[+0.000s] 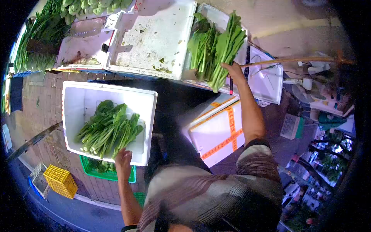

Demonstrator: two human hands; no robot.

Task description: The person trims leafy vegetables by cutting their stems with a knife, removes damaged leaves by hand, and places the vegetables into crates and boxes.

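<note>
My right hand (233, 72) is closed around the stem end of a bunch of leafy greens (227, 42). That bunch leans over a white foam tray, beside more greens (202, 48) lying in it. A thin black and red object (231, 86) shows just below this hand; whether the hand holds it too, I cannot tell. My left hand (123, 157) is at the near rim of a white foam box (152, 127), fingers loosely bent and holding nothing visible. Inside the box lies a pile of leafy green stalks (110, 129), cut ends toward the near left.
A flat white tray (150, 36) with leaf scraps spans the stall. More vegetables (38, 38) are heaped at the far left. A green crate (110, 174) sits under the foam box, a yellow crate (60, 181) on the ground. A taped foam box (220, 133) stands by my right arm.
</note>
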